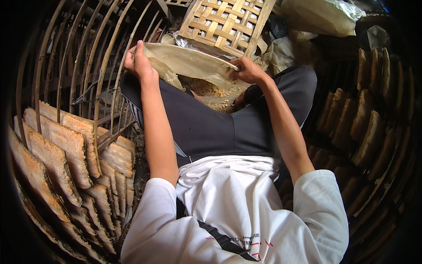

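Observation:
A dingy, translucent plastic sheet (189, 60) is stretched between my two hands above my knees. At its left end, my left hand (141, 64) is closed on the edge with the thumb pointing up. My right hand (249, 71) pinches the opposite end, fingers curled around it. The sheet's upper edge runs nearly straight, while a loose fold sags near the left hand. Just beyond it lies a woven bamboo panel (220, 42) in a flat frame. Yellowish crumbs (216, 91) are scattered on the ground between my legs, below the sheet.
Rough tan slabs (57, 147) stand in leaning rows at the left, beside a rack of curved slats (90, 57). More slabs (367, 127) fill the darker right side. Crumpled plastic bags (325, 17) lie at the far right, past my right knee.

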Demonstrator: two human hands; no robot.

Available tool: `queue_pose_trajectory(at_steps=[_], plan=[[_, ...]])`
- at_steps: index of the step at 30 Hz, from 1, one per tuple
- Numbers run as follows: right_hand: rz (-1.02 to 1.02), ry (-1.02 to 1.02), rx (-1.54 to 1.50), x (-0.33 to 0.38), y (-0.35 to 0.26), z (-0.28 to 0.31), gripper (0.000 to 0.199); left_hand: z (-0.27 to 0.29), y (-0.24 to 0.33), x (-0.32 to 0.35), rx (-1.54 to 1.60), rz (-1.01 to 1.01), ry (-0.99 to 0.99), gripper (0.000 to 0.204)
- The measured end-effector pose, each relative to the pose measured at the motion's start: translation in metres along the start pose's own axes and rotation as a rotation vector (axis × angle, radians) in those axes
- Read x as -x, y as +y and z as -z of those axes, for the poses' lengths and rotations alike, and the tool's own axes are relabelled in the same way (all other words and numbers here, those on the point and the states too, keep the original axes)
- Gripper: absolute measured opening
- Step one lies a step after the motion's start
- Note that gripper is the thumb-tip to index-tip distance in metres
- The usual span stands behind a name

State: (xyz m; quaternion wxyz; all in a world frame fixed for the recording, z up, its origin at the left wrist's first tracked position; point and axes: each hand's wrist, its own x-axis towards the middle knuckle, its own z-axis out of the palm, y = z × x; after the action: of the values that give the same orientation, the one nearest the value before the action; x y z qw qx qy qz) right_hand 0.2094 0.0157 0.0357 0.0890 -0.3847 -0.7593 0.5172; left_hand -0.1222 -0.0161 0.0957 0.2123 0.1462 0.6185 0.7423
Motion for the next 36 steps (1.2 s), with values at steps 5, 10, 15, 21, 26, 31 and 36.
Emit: queue_pose_trajectory(at_steps=[5,10,15,21,26,31,36], plan=[[-0.171,-0.025,-0.222,-0.001,-0.023,0.008,0.025,0.001,0.005,-0.004,0.059,0.050,0.071,0.016],[-0.132,-0.016,-0.202,0.000,-0.026,0.011,0.031,0.007,0.001,-0.011,0.105,0.089,0.081,0.015],[0.018,-0.010,-0.086,0.004,-0.007,0.007,0.031,0.003,-0.001,-0.010,0.101,0.085,0.076,0.015],[-0.251,-0.038,-0.017,0.006,-0.059,0.016,0.033,0.005,0.003,-0.008,0.089,0.073,0.022,0.017],[-0.149,0.004,0.015,0.006,-0.046,0.011,0.029,0.007,-0.006,-0.015,0.097,0.054,0.013,0.015],[-0.114,0.038,-0.012,0.008,-0.034,0.005,0.040,0.000,0.004,-0.003,0.078,0.071,0.018,0.016],[-0.130,0.059,-0.119,0.004,-0.033,0.004,0.033,-0.003,0.001,-0.004,0.096,0.064,0.016,0.017]])
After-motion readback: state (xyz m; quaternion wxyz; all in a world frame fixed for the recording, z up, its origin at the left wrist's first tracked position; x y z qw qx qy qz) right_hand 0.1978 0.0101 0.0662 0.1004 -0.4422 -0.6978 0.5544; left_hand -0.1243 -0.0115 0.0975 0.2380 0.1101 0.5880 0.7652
